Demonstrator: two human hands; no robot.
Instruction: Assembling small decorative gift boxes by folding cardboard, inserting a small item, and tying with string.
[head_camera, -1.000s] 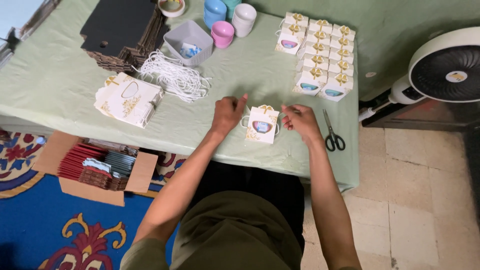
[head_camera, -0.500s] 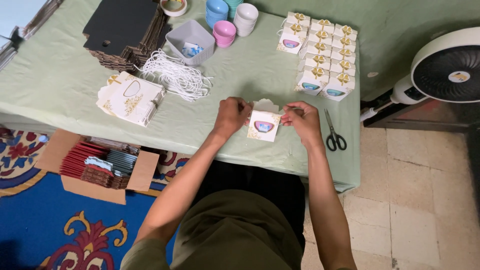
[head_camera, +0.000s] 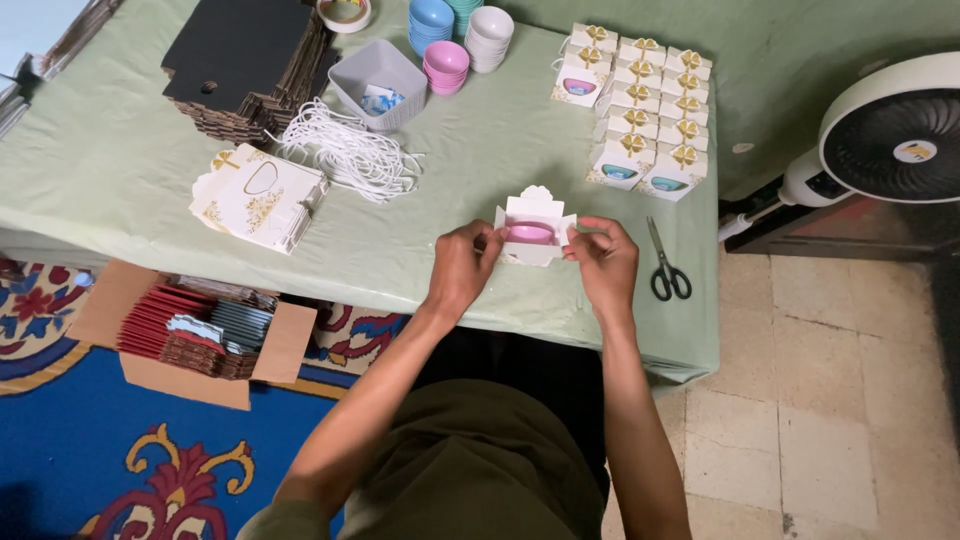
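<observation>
Both hands pinched a small white box (head_camera: 534, 228) above the counter (head_camera: 450, 245): left hand (head_camera: 462, 266) and right hand (head_camera: 603, 262) each in a closed grip on one side; scissors (head_camera: 665, 263) lay nearby.

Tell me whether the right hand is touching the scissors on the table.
Apart. The head view shows the right hand gripping the small white box, with bare green tablecloth between it and the scissors.

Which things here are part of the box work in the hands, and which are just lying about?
In the work:
- left hand and right hand holding the small white box with a pink bowl inside
- finished boxes
- stacked bowls
- flat box blanks
- white cords

Lying about:
- scissors
- fan
- tape roll
- cardboard carton
</observation>
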